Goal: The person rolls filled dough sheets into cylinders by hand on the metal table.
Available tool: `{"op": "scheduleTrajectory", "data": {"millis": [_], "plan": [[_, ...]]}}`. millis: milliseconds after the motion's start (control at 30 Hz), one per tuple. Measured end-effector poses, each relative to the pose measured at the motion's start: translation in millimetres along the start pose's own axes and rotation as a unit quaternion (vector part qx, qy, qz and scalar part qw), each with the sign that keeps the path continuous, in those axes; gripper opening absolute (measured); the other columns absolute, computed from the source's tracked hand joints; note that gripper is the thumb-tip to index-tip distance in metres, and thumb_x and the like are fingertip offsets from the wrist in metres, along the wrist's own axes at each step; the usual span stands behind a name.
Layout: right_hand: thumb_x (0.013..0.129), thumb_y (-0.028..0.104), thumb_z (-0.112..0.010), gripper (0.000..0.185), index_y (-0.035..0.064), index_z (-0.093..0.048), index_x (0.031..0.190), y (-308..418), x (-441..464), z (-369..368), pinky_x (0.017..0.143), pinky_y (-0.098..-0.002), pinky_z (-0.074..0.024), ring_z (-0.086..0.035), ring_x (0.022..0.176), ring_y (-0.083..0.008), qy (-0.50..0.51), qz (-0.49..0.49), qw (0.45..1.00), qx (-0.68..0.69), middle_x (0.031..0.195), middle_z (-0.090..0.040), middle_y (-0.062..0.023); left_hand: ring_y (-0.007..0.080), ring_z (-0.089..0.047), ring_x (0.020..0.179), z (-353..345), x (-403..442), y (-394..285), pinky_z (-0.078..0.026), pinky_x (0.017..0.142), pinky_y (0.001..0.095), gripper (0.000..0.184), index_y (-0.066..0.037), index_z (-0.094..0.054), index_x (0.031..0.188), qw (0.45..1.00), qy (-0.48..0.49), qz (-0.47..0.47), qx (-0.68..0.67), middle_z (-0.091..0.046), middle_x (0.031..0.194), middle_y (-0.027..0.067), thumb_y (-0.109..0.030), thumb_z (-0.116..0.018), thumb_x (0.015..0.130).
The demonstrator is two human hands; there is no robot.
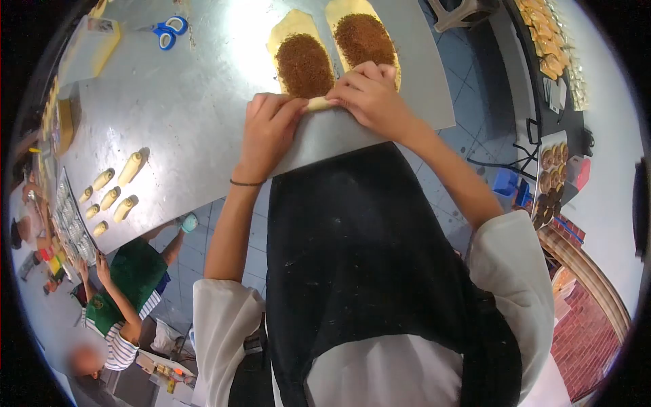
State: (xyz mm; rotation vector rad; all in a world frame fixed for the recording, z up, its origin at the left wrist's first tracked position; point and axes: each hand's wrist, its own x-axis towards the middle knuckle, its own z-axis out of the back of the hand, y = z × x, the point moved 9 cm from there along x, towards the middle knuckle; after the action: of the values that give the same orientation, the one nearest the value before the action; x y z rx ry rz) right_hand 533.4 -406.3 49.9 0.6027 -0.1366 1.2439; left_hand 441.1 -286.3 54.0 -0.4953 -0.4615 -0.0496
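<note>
Two flattened ovals of dough lie side by side on the metal table, both topped with a brown crumbly filling. The near edge of the left dough sheet [304,64] is curled into a small roll between my hands. My left hand [266,129] pinches the roll's left end, its fingertips on the dough. At the other end, my right hand [369,98] grips the roll with thumb and fingers, and its raised fingers partly cover the lower part of the right dough sheet [365,39].
Several rolled dough pieces [129,169] rest at the table's left. Blue-handled scissors [167,32] and a clear plastic container [90,49] lie farther back. A co-worker in a green apron [133,275] handles a foil-lined tray [72,217]. Right of the floor, a tray of round baked goods [550,178] stands.
</note>
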Motion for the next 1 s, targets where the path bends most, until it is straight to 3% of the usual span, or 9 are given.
{"op": "scheduleTrajectory", "data": {"millis": [100,167,333,400,500,567,767,933,1000], "plan": [[0.087,0.024,-0.07,0.007,0.0194,-0.072,0.092,-1.9,6.7,3.3,0.086,-0.0388,-0.0286,-0.053,0.096,-0.0172,0.012,-0.004,1.0,0.006,0.091,-0.066,0.0086,0.0254,-0.057,0.089,0.8,2.1,8.1,-0.048,0.075,0.0364,0.024,-0.009,-0.073,0.103,0.999,-0.014,0.043,-0.021,-0.061,0.099,0.007,-0.006,-0.075,0.079],[0.088,0.024,-0.069,0.006,0.0195,-0.071,0.09,-18.1,8.9,-2.3,0.084,-0.0385,-0.0267,-0.052,0.094,-0.0166,0.049,-0.117,0.987,0.096,0.085,-0.066,0.0094,0.026,-0.057,0.09,0.0,1.7,10.1,-0.049,0.075,0.0365,0.028,-0.01,-0.072,0.106,0.998,-0.017,0.048,-0.025,-0.06,0.099,0.008,-0.004,-0.075,0.078],[0.088,0.027,-0.07,0.008,0.019,-0.071,0.089,-21.4,13.8,-2.8,0.083,-0.0384,-0.0263,-0.052,0.092,-0.0165,0.05,-0.101,0.991,0.078,0.082,-0.066,0.0085,0.028,-0.058,0.091,-0.1,2.9,6.7,-0.051,0.075,0.0368,0.035,-0.008,-0.069,0.111,0.997,-0.036,0.051,-0.038,-0.059,0.1,0.0099,0.001,-0.074,0.077],[0.087,0.028,-0.069,0.009,0.0185,-0.071,0.088,-18.4,13.4,-3.3,0.083,-0.0384,-0.0266,-0.052,0.092,-0.0169,0.056,-0.076,0.994,0.061,0.084,-0.066,0.0074,0.0289,-0.059,0.092,1.0,5.2,-9.6,-0.052,0.077,0.0376,0.035,-0.005,-0.066,0.111,0.998,-0.047,-0.023,-0.03,-0.06,0.102,0.011,0.002,-0.073,0.077],[0.087,0.028,-0.07,0.012,0.0164,-0.07,0.086,-11.0,14.1,1.7,0.082,-0.0384,-0.0267,-0.052,0.092,-0.017,0.033,-0.045,0.997,0.051,0.088,-0.065,0.0023,0.0295,-0.061,0.093,-5.6,8.3,-21.2,-0.052,0.078,0.0387,0.031,-0.004,-0.064,0.106,0.998,-0.034,-0.024,-0.052,-0.062,0.104,0.0117,0.002,-0.072,0.077],[0.086,0.027,-0.071,0.017,0.0112,-0.068,0.09,-1.5,14.9,10.8,0.084,-0.0399,-0.0343,-0.054,0.094,-0.0202,0.015,-0.02,0.999,0.035,0.093,-0.062,-0.0034,0.0293,-0.061,0.093,-8.8,7.1,-19.5,-0.052,0.079,0.0391,0.029,-0.004,-0.064,0.106,0.998,-0.031,-0.017,-0.045,-0.063,0.103,0.0113,0.002,-0.072,0.078],[0.085,0.026,-0.073,0.029,0.0039,-0.062,0.1,-5.0,10.6,-6.7,0.086,-0.0387,-0.0493,-0.058,0.095,-0.03,0.067,-0.001,0.989,0.135,0.094,-0.06,-0.0079,0.029,-0.063,0.09,-11.4,11.2,-10.8,-0.052,0.078,0.0388,0.027,-0.004,-0.061,0.106,0.999,0.0,-0.022,-0.048,-0.065,0.095,0.0101,0.0,-0.07,0.081],[0.089,0.022,-0.068,0.022,0.0045,-0.062,0.099,-13.5,15.1,-12.9,0.087,-0.0397,-0.0486,-0.06,0.097,-0.0308,0.098,-0.005,0.984,0.149,0.097,-0.061,-0.0096,0.0309,-0.064,0.088,-18.7,14.4,9.7,-0.053,0.077,0.0386,0.027,-0.002,-0.056,0.11,0.992,0.078,0.08,-0.066,-0.066,0.096,0.0127,0.0,-0.068,0.086],[0.09,0.021,-0.067,0.019,0.0046,-0.062,0.1,-14.7,20.6,-5.9,0.088,-0.04,-0.0485,-0.06,0.098,-0.0308,0.131,-0.015,0.975,0.181,0.098,-0.062,-0.0099,0.032,-0.066,0.086,-17.6,15.8,18.0,-0.053,0.075,0.0383,0.026,-0.002,-0.054,0.111,0.968,0.075,0.121,-0.205,-0.066,0.097,0.0149,-0.002,-0.067,0.089]]}}
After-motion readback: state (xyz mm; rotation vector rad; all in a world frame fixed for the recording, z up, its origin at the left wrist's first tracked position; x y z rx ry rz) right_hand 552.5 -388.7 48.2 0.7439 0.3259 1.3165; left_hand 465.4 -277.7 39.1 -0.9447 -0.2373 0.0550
